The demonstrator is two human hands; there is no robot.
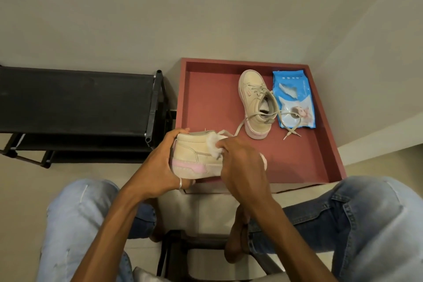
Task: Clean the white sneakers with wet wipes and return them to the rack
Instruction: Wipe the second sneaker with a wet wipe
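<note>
1. While your left hand (160, 162) grips the sneaker (196, 163) at centre, your right hand (242, 165) pinches a wipe (214, 144) against it.
2. The second sneaker (256, 107) lies on the tray (210, 98), centre right; neither is on the rack (75, 98), left.

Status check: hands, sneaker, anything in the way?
Left hand grips sneaker by heel. Right hand presses wipe on its side. Second sneaker sits on red tray beside wipes pack. Nothing between hands and rack.
</note>
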